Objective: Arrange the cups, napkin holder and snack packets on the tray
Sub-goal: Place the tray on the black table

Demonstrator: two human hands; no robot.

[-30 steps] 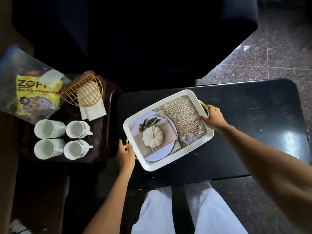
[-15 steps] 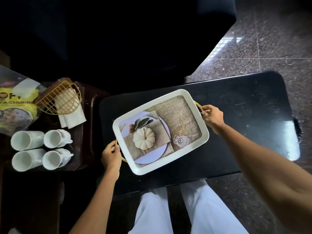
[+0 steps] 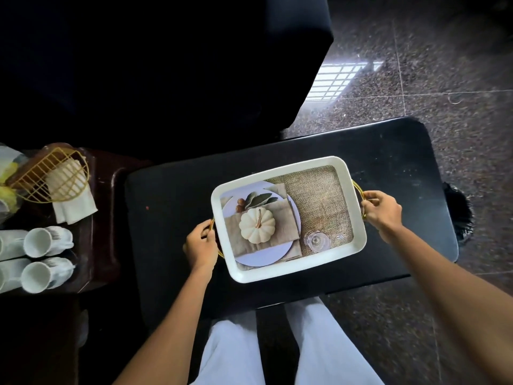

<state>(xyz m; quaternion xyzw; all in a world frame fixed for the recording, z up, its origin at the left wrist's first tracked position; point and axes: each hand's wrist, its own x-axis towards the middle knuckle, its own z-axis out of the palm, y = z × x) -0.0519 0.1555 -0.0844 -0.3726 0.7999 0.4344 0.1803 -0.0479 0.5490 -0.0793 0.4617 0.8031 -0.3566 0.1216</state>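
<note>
A white tray (image 3: 280, 276) with gold handles and a printed pumpkin picture on its floor sits on the black table (image 3: 166, 195). My left hand (image 3: 201, 244) grips its left handle and my right hand (image 3: 381, 209) grips its right handle. On the brown side table at the left lie several white cups (image 3: 47, 241) on their sides. Behind them stands a gold wire napkin holder (image 3: 52, 173) with white napkins. A yellow snack packet (image 3: 7, 173) shows only partly at the left edge.
The brown side table (image 3: 102, 218) adjoins the black table's left end. A dark upholstered seat (image 3: 166, 65) fills the space behind. Speckled stone floor (image 3: 444, 79) lies to the right. My legs in white trousers (image 3: 277, 348) are below the table's near edge.
Both hands have carried the tray to the right along the black table and turned it closer to square with the table. The view has shifted right, pushing the cups and packet toward the left edge.
</note>
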